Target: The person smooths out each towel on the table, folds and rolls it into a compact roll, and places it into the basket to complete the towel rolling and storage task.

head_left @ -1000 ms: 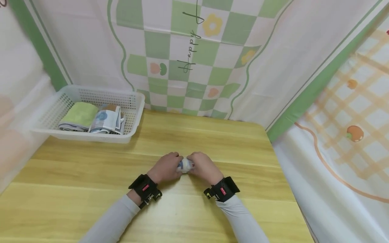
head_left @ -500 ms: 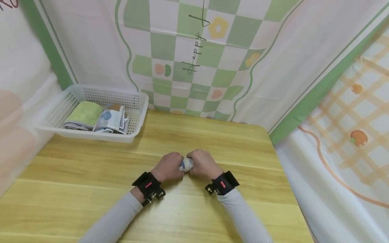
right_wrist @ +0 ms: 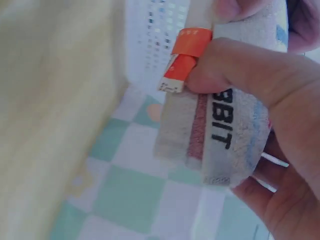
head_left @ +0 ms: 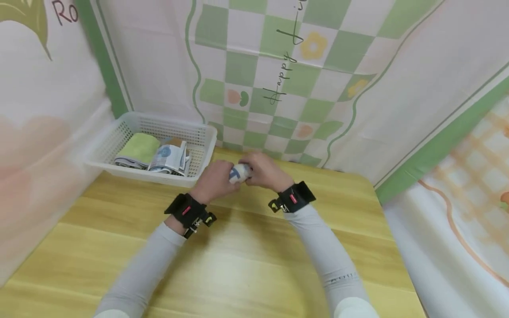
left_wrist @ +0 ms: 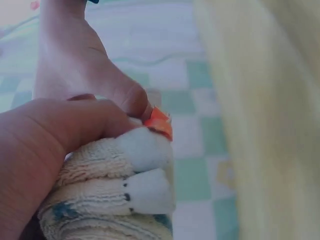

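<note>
Both hands hold a small folded towel (head_left: 240, 173) between them, raised above the table. My left hand (head_left: 214, 179) grips its left end, and my right hand (head_left: 265, 171) grips the other. Layered pale terry folds with white hems face the left wrist view, where the left thumb (left_wrist: 95, 122) presses on top. In the right wrist view, black letters ending in "BBIT" and a reddish stripe mark the towel's cloth (right_wrist: 220, 120). An orange paper label (right_wrist: 192, 42) sticks out at its edge beside the right thumb. Part of the towel is hidden by the fingers.
Just left of the hands stands a white perforated basket (head_left: 208, 148) at the back of the wooden table (head_left: 238, 265). Inside lie a folded green towel (head_left: 139, 148) and a white-and-blue patterned one (head_left: 168, 157). A checked curtain (head_left: 254, 88) hangs behind the table.
Both hands have lifted the towel and carried it forward, nearer the basket and the table's back edge. The head view has turned slightly left. Basket contents look the same.
</note>
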A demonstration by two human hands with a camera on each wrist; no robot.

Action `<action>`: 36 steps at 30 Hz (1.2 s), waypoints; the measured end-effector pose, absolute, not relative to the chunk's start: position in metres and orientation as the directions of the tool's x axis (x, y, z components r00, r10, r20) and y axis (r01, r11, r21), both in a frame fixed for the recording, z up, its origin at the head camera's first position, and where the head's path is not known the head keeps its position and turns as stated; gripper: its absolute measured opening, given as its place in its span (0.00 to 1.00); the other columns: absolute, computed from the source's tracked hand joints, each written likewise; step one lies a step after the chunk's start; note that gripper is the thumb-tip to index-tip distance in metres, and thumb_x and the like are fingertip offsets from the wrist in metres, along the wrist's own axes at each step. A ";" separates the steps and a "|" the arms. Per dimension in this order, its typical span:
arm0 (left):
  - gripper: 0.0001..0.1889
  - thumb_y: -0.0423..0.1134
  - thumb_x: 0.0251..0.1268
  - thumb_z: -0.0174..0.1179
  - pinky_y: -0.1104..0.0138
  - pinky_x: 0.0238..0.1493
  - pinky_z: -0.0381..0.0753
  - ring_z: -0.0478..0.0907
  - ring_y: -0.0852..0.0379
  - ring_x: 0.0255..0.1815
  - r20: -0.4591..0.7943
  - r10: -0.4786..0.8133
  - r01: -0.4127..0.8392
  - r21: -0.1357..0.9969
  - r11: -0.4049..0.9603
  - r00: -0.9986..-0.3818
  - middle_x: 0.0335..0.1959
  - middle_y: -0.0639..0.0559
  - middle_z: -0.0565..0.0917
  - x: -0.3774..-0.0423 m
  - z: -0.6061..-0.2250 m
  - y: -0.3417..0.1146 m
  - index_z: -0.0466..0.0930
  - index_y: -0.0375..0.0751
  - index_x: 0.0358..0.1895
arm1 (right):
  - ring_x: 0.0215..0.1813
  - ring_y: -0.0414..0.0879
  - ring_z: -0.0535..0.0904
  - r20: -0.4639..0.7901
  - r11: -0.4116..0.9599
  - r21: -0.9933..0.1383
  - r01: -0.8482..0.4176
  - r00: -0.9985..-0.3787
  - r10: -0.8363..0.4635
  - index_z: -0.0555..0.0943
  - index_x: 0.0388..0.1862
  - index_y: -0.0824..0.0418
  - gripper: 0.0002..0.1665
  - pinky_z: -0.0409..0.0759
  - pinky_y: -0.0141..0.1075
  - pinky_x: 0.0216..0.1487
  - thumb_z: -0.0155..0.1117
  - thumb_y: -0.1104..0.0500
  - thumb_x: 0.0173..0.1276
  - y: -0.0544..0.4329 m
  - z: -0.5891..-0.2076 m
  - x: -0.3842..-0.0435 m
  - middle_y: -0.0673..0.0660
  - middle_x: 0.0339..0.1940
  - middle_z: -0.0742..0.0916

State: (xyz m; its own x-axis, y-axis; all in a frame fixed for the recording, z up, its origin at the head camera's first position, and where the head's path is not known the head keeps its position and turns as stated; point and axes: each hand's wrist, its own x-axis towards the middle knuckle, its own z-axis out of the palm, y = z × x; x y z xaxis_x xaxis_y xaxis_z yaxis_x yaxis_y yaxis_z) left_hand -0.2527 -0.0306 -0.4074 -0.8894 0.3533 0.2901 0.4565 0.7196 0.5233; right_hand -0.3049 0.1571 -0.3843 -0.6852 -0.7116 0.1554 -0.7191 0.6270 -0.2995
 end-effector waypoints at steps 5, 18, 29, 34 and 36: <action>0.10 0.38 0.55 0.70 0.63 0.24 0.72 0.75 0.51 0.24 0.367 0.225 0.398 0.510 0.763 -0.902 0.26 0.47 0.80 -0.266 -0.398 -0.048 0.79 0.37 0.33 | 0.56 0.50 0.80 0.198 0.602 -0.278 -0.749 -0.658 -0.727 0.83 0.58 0.62 0.31 0.80 0.41 0.57 0.77 0.70 0.51 0.134 -0.370 -0.329 0.57 0.54 0.85; 0.21 0.44 0.63 0.65 0.59 0.24 0.77 0.79 0.43 0.27 0.212 0.001 0.135 0.619 0.774 -0.977 0.33 0.35 0.80 -0.306 -0.401 -0.110 0.76 0.24 0.44 | 0.67 0.57 0.69 0.400 0.655 -0.431 -0.620 -0.782 -0.478 0.72 0.66 0.70 0.28 0.72 0.43 0.68 0.66 0.64 0.70 0.069 -0.410 -0.355 0.67 0.65 0.74; 0.31 0.51 0.66 0.63 0.60 0.26 0.76 0.78 0.40 0.34 0.007 -0.073 -0.056 0.573 0.817 -0.997 0.37 0.32 0.78 -0.329 -0.409 -0.139 0.70 0.21 0.51 | 0.51 0.51 0.74 0.318 0.687 -0.416 -0.596 -0.803 -0.504 0.85 0.38 0.65 0.10 0.76 0.38 0.54 0.68 0.59 0.62 0.024 -0.452 -0.331 0.58 0.44 0.81; 0.23 0.53 0.67 0.62 0.64 0.24 0.69 0.71 0.53 0.20 -0.066 -0.022 -0.053 0.508 0.860 -0.998 0.20 0.47 0.73 -0.345 -0.410 -0.149 0.74 0.33 0.29 | 0.53 0.50 0.71 0.315 0.716 -0.332 -0.614 -0.788 -0.529 0.85 0.31 0.61 0.05 0.73 0.38 0.58 0.66 0.60 0.63 0.022 -0.457 -0.327 0.55 0.43 0.80; 0.23 0.53 0.67 0.61 0.65 0.24 0.66 0.67 0.56 0.16 -0.108 0.005 -0.048 0.482 0.875 -0.994 0.16 0.53 0.69 -0.350 -0.410 -0.152 0.71 0.40 0.20 | 0.53 0.50 0.71 0.323 0.706 -0.344 -0.619 -0.784 -0.530 0.85 0.30 0.61 0.05 0.73 0.39 0.58 0.66 0.61 0.63 0.021 -0.459 -0.327 0.56 0.44 0.80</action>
State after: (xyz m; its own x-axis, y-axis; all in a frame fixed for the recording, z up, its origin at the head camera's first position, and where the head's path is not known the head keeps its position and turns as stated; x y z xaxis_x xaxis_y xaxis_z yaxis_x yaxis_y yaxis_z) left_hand -0.3505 -0.1519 -0.4098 -0.9941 0.0052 -0.1085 -0.0480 0.8749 0.4819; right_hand -0.3274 0.0214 -0.4587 -0.7839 -0.5302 0.3231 -0.6192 0.7060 -0.3437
